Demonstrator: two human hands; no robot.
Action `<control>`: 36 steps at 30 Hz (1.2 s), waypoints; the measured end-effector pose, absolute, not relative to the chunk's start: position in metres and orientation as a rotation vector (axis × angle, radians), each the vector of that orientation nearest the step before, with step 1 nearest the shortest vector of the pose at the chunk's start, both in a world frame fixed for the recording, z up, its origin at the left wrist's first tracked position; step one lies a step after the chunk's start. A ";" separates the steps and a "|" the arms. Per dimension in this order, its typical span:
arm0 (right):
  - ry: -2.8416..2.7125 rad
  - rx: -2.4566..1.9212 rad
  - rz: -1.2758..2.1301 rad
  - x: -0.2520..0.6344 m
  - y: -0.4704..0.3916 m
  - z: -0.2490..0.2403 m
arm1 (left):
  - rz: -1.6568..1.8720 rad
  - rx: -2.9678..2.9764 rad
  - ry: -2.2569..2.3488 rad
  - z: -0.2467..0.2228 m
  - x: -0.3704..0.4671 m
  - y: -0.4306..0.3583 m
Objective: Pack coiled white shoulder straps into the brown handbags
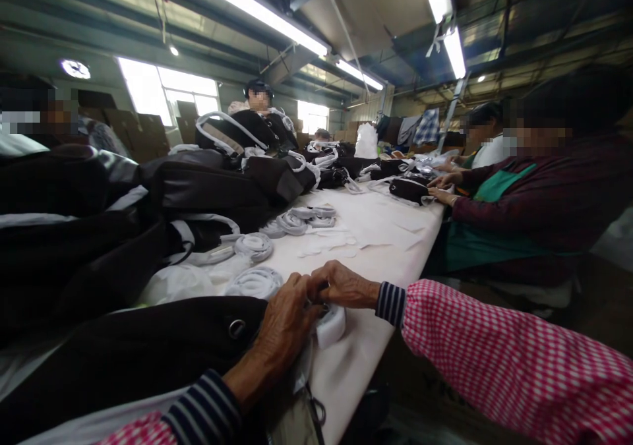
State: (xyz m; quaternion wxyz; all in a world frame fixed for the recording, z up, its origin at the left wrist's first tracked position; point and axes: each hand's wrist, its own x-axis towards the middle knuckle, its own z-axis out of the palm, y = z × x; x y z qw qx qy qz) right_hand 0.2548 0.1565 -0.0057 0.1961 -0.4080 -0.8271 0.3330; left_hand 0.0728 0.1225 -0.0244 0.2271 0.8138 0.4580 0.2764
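A long black bag [163, 346] with a round metal ring lies at the lower left and reaches under my left forearm. At its right end, my left hand [291, 320] is closed with bent fingers. Touching it from the right, my right hand [341, 287] has thumb and fingers pinched together. A white wrapped strip [331, 328] hangs in a loop just below both hands. The fingertips meet over its upper end, and the small part between them is hidden. Behind my hands sits a coil of white-wrapped strap [254, 282].
More strap coils [254, 247] lie along the white table [366, 234]. Black bags [198, 184] are piled at the left and back. A co-worker in a green apron [494, 234] handles a black bag [409, 190] at the right edge. Other people stand farther back.
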 end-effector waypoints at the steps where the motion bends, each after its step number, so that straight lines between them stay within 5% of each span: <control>1: -2.311 -1.143 0.940 0.255 0.157 -0.008 | 0.768 2.232 1.266 -0.024 0.072 0.122; 9: -2.457 -1.176 0.862 0.255 0.153 0.004 | 0.734 2.252 1.311 -0.029 0.070 0.127; 18: -2.721 -1.405 0.409 0.250 0.128 0.028 | 0.692 2.297 1.298 -0.032 0.070 0.124; 29: -2.314 -1.439 0.701 0.259 0.128 0.018 | 0.564 2.350 1.274 -0.023 0.073 0.132; 36: -2.348 -0.959 1.008 0.294 0.120 0.022 | 0.529 2.326 1.238 -0.022 0.073 0.141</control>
